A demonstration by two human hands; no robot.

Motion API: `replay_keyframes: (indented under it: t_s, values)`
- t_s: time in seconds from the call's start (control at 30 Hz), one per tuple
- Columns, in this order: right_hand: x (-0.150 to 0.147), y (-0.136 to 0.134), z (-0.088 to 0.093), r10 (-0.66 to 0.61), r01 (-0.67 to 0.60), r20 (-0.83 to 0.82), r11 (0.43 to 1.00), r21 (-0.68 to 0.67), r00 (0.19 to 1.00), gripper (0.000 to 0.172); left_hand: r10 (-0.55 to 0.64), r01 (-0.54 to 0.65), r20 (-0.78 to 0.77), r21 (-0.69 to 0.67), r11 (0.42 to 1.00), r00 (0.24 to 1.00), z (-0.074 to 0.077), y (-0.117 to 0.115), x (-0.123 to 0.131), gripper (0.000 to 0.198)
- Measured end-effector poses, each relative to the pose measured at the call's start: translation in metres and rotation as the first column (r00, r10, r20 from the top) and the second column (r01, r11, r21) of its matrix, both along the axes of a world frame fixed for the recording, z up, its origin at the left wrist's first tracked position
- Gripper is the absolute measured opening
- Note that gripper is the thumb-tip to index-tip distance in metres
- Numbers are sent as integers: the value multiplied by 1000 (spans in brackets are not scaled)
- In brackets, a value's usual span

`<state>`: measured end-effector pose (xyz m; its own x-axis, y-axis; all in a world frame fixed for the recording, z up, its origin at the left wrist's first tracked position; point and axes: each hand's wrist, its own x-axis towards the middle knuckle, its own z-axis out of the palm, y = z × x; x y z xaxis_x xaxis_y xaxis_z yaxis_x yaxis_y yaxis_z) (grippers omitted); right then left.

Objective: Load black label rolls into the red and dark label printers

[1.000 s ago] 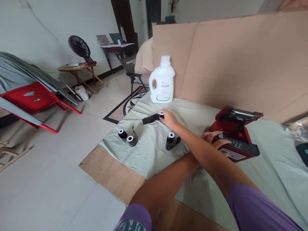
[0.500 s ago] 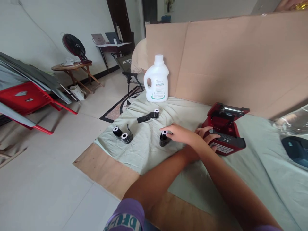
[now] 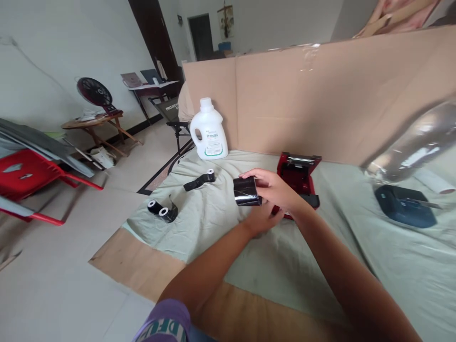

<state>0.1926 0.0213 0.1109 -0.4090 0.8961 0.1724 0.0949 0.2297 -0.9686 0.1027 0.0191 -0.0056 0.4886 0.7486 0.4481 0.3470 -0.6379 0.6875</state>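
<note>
My right hand (image 3: 272,187) grips a glossy black roll (image 3: 246,192), held sideways above the cloth, with fingers over its top and right end. My left hand (image 3: 261,217) is just below and right of the roll, fingers apart, its tips near the front of a red printer-like box (image 3: 295,183). The hands partly hide this box, whose lid stands raised. To the left, a black roll with a white core (image 3: 211,175) trails a loose strip. Two more such rolls, one at the far left (image 3: 154,206) and one beside it (image 3: 167,213), stand together on the cloth.
A white detergent bottle (image 3: 210,133) stands at the back, before an upright cardboard sheet (image 3: 278,99). A dark blue device (image 3: 404,206) and a shiny plastic-wrapped bundle (image 3: 416,140) lie at right. The pale green cloth (image 3: 213,223) covers a wooden board (image 3: 138,261).
My right hand has lifted the black roll off the cloth and turned it on its side. My left hand has left the red box's top and come toward the roll. The view has shifted right.
</note>
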Motion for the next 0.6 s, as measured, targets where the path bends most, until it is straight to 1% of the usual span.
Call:
replay_keyframes:
  t_s: [0.1, 0.13, 0.23, 0.3, 0.37, 0.43, 0.53, 0.6]
  values:
    - [35, -9, 8, -115, 105, -84, 988, -116, 990, 45, -29, 29, 80, -3, 1000, 996, -2, 0, 2, 37]
    - [45, -11, 9, -143, 126, -127, 982, -138, 982, 45, -10, 10, 129, 0, 1000, 992, -4, 0, 2, 35]
    - [68, -12, 8, -230, 192, -263, 968, -161, 937, 33, 143, -154, 279, 18, 988, 950, -6, 3, -1, 34]
    - [80, -9, 5, -322, 289, -265, 945, -156, 909, 28, 209, -239, 336, 52, 970, 918, -5, 3, -4, 38]
    - [92, -4, 0, -420, 402, -196, 907, -126, 886, 26, 216, -267, 354, 103, 958, 910, 0, 0, -6, 44]
    - [103, 2, -6, -487, 483, -109, 874, -58, 867, 28, 179, -243, 328, 165, 956, 928, 6, -5, -4, 43]
    - [117, 11, -15, -536, 530, 63, 843, 93, 842, 28, 101, -165, 247, 257, 952, 964, 12, -15, 4, 39]
    - [123, 16, -21, -567, 533, 212, 823, 198, 796, 26, 69, -117, 158, 316, 941, 985, 13, -21, 10, 40]
